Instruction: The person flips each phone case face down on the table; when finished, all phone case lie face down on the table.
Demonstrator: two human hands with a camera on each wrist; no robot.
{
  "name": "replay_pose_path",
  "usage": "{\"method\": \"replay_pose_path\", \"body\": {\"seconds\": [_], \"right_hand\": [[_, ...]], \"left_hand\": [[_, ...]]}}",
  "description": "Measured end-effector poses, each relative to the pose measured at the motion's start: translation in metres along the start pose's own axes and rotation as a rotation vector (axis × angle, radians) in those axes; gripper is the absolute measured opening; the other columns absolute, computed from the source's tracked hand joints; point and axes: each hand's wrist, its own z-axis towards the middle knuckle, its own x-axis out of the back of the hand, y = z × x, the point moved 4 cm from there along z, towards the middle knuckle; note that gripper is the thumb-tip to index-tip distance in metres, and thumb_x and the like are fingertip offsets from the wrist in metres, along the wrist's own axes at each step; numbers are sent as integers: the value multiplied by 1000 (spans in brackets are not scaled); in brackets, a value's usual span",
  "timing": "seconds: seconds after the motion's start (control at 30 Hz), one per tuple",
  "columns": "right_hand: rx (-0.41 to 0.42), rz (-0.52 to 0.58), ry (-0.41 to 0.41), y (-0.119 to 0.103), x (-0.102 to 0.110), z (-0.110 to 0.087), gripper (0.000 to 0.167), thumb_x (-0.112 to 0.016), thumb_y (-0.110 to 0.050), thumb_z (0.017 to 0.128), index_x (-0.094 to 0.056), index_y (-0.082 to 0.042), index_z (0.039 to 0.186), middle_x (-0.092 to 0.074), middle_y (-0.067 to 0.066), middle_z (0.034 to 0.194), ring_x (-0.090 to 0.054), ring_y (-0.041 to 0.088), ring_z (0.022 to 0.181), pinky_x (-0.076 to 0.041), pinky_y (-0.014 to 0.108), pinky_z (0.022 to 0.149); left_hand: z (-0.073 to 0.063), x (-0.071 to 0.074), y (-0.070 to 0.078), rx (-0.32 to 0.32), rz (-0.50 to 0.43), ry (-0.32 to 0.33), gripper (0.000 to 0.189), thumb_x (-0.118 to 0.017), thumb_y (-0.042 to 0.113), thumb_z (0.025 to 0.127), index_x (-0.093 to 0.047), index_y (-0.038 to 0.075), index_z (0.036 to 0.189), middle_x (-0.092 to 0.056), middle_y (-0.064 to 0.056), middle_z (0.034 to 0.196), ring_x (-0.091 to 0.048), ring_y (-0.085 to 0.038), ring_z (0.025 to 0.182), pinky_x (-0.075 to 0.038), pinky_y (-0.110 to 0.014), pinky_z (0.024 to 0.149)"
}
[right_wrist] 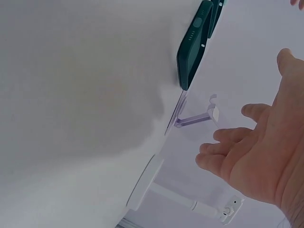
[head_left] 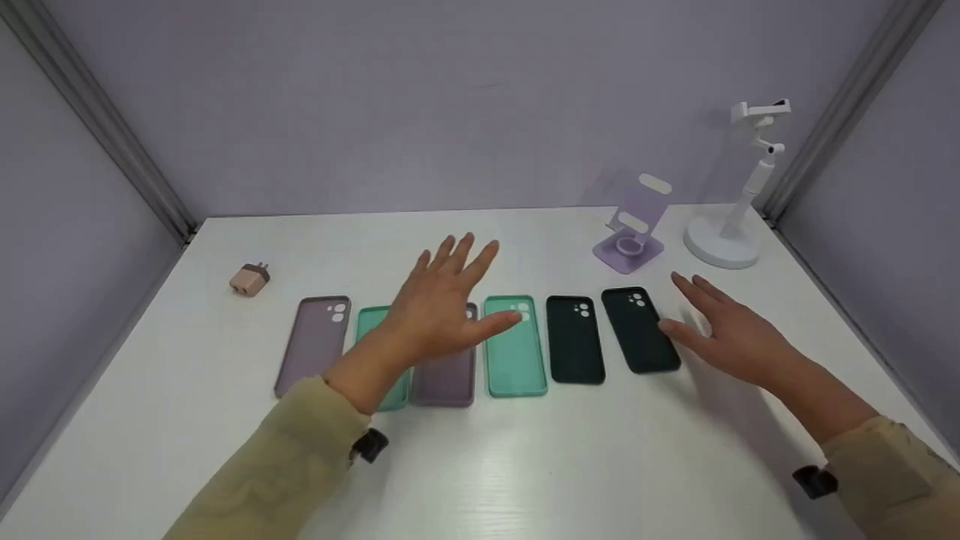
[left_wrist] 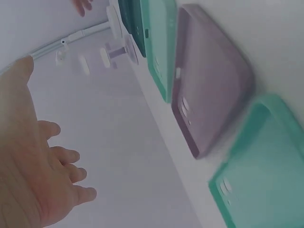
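My left hand (head_left: 442, 307) hovers above the middle of a row of phone cases, fingers spread and holding nothing. Beneath it lie a teal phone case (head_left: 393, 397) and a mauve phone case (head_left: 444, 379), both partly covered from the head view. A second mauve case (head_left: 313, 345) is at the row's left end, and another teal case (head_left: 514, 360) lies right of the hand. Two black-looking cases (head_left: 575, 341) (head_left: 641, 330) end the row. Beside the rightmost one, my right hand (head_left: 731, 334) is raised over the table, its fingers extended and nothing in its grasp.
A pink charger plug (head_left: 250, 280) sits at the back left of the white table (head_left: 480, 480). Toward the back right stand a purple phone stand (head_left: 637, 217) and a tall white phone holder (head_left: 724, 241) on a round base. Pale walls enclose the back and sides.
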Motion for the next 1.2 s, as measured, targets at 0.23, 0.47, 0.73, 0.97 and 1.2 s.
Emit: {"method": "replay_pose_path", "body": {"seconds": [0.23, 0.47, 0.73, 0.97, 1.2], "right_hand": [[-13, 78, -7, 1, 4, 6, 87, -50, -65, 106, -18, -18, 172, -23, 26, 171, -26, 53, 153, -25, 72, 117], [-30, 140, 3, 4, 5, 13, 87, -54, -63, 105, -23, -14, 171, -31, 27, 168, -40, 55, 145, -39, 71, 109], [-88, 382, -40, 16, 0, 22, 92, -64, -62, 101, -24, -16, 171, -37, 25, 166, -43, 52, 146, -44, 65, 109], [-144, 678, -112, 32, -12, 34, 86, -69, -44, 104, -24, -13, 170, -43, 25, 161, -60, 40, 133, -54, 44, 104], [-209, 730, -186, 40, -22, 40, 81, -70, -38, 105, -29, -13, 169, -41, 27, 161, -59, 39, 133, -55, 41, 103]], "left_hand": [[38, -12, 42, -56, -117, 45, 98, -49, 79, 96, -18, 26, 172, -19, -10, 176, -17, -32, 162, -21, -57, 126], [67, -39, 75, -57, -221, 73, 95, -58, 74, 96, -23, 28, 171, -27, -6, 174, -36, -27, 155, -33, -52, 122], [87, -79, 99, -14, -419, 31, 94, -68, 68, 94, -30, 27, 169, -38, -4, 169, -41, -22, 152, -36, -45, 121], [97, -108, 110, 28, -558, -7, 93, -73, 64, 92, -36, 24, 168, -49, -7, 160, -55, -19, 136, -44, -37, 114], [101, -128, 114, 97, -571, -83, 96, -79, 59, 89, -36, 24, 167, -46, -8, 162, -44, -22, 149, -37, -37, 120]]}}
